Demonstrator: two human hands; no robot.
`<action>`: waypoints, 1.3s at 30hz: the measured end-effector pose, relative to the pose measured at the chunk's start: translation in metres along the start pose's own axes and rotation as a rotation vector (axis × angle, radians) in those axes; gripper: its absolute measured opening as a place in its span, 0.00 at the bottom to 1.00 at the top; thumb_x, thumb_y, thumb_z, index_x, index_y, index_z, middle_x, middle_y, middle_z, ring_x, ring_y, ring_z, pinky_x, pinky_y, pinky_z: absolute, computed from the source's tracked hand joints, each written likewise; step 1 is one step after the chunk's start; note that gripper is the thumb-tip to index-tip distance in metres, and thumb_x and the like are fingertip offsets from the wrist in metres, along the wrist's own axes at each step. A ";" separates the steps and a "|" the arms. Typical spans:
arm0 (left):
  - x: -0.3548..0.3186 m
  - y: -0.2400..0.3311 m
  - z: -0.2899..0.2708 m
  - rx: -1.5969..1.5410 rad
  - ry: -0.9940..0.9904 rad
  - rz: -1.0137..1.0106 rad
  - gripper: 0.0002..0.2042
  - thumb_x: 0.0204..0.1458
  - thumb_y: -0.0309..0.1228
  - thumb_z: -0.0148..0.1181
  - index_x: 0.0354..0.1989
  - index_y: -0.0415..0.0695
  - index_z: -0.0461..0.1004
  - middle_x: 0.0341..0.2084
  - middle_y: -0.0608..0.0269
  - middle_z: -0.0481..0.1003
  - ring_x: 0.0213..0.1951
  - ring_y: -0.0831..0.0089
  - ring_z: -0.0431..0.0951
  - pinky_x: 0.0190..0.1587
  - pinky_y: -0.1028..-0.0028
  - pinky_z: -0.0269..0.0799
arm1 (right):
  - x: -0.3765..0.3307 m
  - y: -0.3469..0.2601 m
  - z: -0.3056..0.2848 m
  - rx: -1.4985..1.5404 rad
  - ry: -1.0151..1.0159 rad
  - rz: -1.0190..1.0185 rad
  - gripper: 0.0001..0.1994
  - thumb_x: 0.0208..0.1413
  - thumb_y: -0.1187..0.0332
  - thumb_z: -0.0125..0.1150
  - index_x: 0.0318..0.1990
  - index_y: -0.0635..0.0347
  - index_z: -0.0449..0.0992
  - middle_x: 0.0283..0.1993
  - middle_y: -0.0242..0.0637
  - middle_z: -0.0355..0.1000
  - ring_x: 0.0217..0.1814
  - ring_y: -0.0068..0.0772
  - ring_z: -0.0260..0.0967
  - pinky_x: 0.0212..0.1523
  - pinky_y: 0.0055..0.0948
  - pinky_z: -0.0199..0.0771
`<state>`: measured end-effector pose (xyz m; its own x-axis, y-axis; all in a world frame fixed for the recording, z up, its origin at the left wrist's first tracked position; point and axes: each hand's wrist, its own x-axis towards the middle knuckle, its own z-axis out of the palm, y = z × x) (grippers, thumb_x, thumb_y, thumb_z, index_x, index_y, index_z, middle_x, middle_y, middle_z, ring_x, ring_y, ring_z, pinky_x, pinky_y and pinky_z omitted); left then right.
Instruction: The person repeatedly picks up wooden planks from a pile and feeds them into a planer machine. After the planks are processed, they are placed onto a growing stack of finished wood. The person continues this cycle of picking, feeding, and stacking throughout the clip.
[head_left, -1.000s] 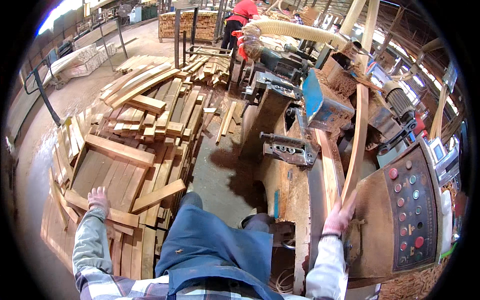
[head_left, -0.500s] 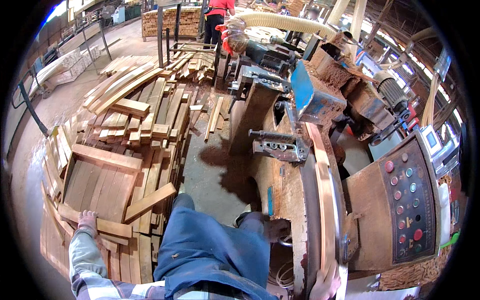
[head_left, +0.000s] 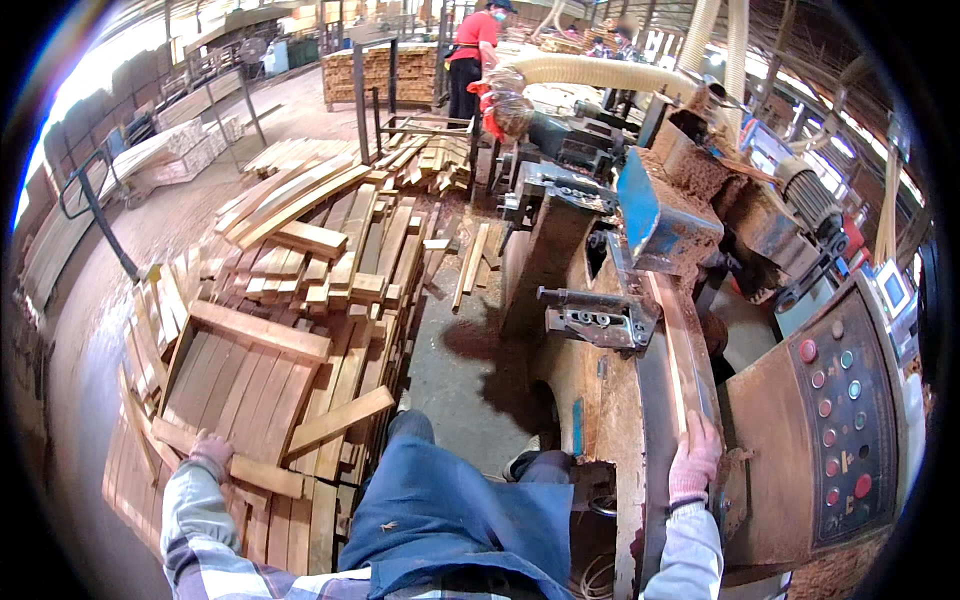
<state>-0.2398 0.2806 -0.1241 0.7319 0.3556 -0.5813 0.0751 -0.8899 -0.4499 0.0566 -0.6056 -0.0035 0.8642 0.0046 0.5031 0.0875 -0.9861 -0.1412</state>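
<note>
Head view: our right hand [head_left: 694, 455] grips a wood strip [head_left: 680, 350] on the machine bed [head_left: 655, 420]; our left hand [head_left: 211, 452] grasps a plank [head_left: 245, 468] on the stack.

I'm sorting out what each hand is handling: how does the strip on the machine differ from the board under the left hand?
The strip lies alone on the machine bed, running away from the person; the board lies crosswise on a heap of boards. The strip looks longer and narrower, the board shorter and wider. The right hand presses the strip's near end; the left hand rests on the board's end. Both are pale sawn wood.
</note>
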 end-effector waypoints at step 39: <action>0.219 -0.014 -0.205 -0.215 0.223 -0.363 0.27 0.63 0.31 0.53 0.72 0.50 0.58 0.73 0.58 0.60 0.72 0.56 0.61 0.68 0.54 0.64 | 0.006 -0.061 -0.041 0.244 0.177 0.511 0.38 0.69 0.52 0.53 0.77 0.67 0.51 0.79 0.49 0.54 0.79 0.43 0.53 0.74 0.39 0.55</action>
<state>0.0582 0.3119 -0.1057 0.7579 0.6057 -0.2423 0.4744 -0.7667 -0.4325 0.0359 -0.5517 0.0430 0.7330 -0.5092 0.4511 -0.1885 -0.7892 -0.5845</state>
